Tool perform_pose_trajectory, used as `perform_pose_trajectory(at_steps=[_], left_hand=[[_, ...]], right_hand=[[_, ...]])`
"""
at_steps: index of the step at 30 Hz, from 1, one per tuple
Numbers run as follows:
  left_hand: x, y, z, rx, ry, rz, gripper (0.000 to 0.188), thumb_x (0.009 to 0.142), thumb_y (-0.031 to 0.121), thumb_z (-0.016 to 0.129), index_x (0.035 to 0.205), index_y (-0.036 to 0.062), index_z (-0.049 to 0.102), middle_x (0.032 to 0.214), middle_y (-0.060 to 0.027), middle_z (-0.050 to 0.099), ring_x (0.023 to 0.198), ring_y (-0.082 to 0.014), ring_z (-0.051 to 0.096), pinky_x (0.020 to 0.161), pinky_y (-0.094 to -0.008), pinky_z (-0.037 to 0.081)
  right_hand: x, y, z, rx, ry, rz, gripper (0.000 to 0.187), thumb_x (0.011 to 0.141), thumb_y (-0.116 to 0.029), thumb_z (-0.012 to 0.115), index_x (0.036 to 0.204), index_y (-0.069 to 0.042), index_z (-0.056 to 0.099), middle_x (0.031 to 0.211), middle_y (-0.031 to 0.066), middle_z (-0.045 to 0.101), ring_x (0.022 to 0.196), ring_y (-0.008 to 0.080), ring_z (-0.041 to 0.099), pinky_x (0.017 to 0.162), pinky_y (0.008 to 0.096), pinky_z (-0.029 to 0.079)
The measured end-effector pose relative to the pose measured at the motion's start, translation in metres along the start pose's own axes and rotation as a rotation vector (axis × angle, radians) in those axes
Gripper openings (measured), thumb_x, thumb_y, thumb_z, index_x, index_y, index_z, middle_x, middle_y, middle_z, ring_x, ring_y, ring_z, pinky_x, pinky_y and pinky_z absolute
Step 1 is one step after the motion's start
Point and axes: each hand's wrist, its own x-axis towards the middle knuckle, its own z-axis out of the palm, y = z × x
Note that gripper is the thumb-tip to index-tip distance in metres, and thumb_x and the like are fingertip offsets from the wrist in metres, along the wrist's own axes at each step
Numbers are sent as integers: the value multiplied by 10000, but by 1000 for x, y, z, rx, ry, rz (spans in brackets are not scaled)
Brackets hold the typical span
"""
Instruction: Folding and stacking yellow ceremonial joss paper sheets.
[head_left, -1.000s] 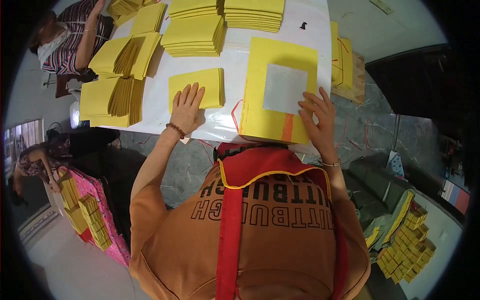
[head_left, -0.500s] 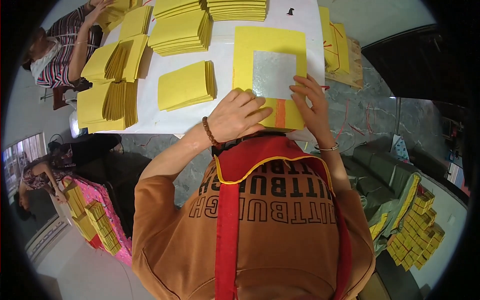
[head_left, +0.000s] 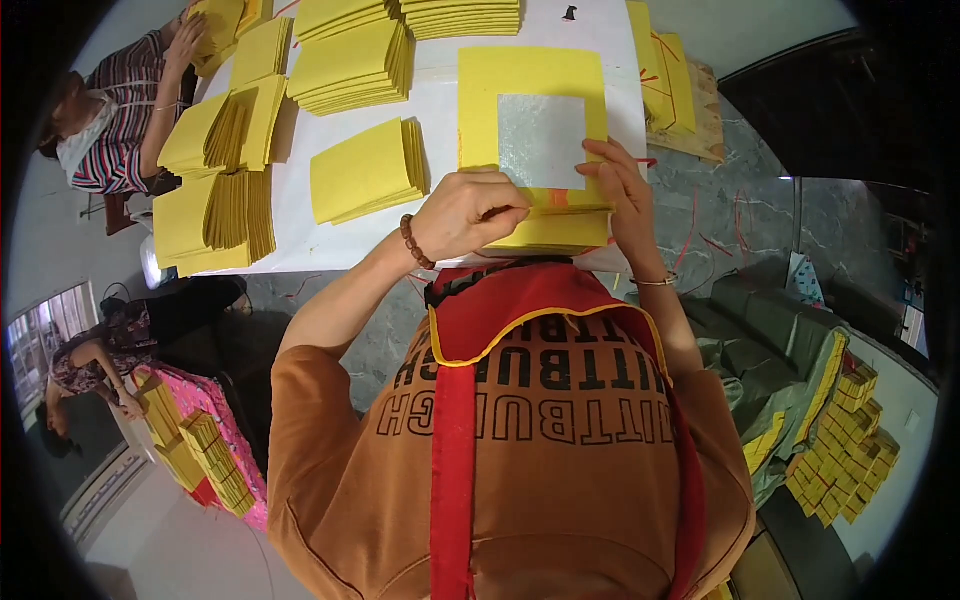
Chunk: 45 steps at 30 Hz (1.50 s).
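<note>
A yellow paper sheet [head_left: 480,110] with a silver foil square [head_left: 540,140] lies on a stack at the near edge of the white table. Its near edge is raised and folded back toward the square, so only a small end of the orange stripe [head_left: 560,198] shows. My left hand [head_left: 475,212] is closed, thumb and forefinger pinching the lifted edge at its left side. More yellow paper [head_left: 550,234] shows underneath. At the sheet's right edge my right hand [head_left: 622,190] is open, fingertips resting beside the foil and thumb low near the fold.
A small folded yellow stack [head_left: 368,170] lies left of the sheet, with taller folded stacks [head_left: 350,70] behind. More bundles [head_left: 215,215] stand at the table's left. A co-worker [head_left: 125,110] handles yellow paper at the far left. Tied yellow bundles [head_left: 845,450] are piled at the right.
The sheet's near edge has come up and folded away from me, covering most of the orange stripe. My left hand has gone from lying flatter on the paper to a pinch.
</note>
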Motion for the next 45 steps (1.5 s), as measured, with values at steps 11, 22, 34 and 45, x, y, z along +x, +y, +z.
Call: perform_pose_trajectory(at_steps=[11, 22, 34, 45], left_hand=[[3, 1, -2, -172, -17, -346, 127, 770, 115, 577, 769, -6, 619, 674, -105, 611, 605, -218, 586, 571, -318, 463], [-21, -4, -28, 338, 89, 120, 773, 699, 517, 676, 1282, 75, 426, 1242, -126, 482, 1119, -295, 447, 918, -402, 337], [-28, -15, -25, 788, 191, 180, 418, 757, 135, 526, 1171, 148, 580, 1144, -66, 548, 881, -225, 506, 760, -328, 387], [-35, 9, -6, 295, 240, -134, 169, 836, 170, 587, 925, 30, 616, 688, -89, 586, 661, -237, 562, 620, -327, 428]], right_hand=[[-1, 2, -10, 35, -113, -88, 199, 865, -133, 528, 978, -22, 648, 1256, 81, 509, 1273, 275, 334, 1030, 378, 283], [-6, 14, -7, -75, -110, -104, 295, 706, 2, 606, 986, -87, 639, 1299, 75, 471, 1286, 298, 317, 1045, 397, 264], [0, -25, -7, -406, 90, -347, 374, 738, -211, 689, 1086, -109, 596, 1281, 88, 486, 1247, 301, 368, 1016, 400, 275], [-10, -42, -15, -199, -304, 243, 310, 776, -182, 662, 1062, -82, 597, 962, 48, 646, 920, 186, 609, 796, 329, 403]])
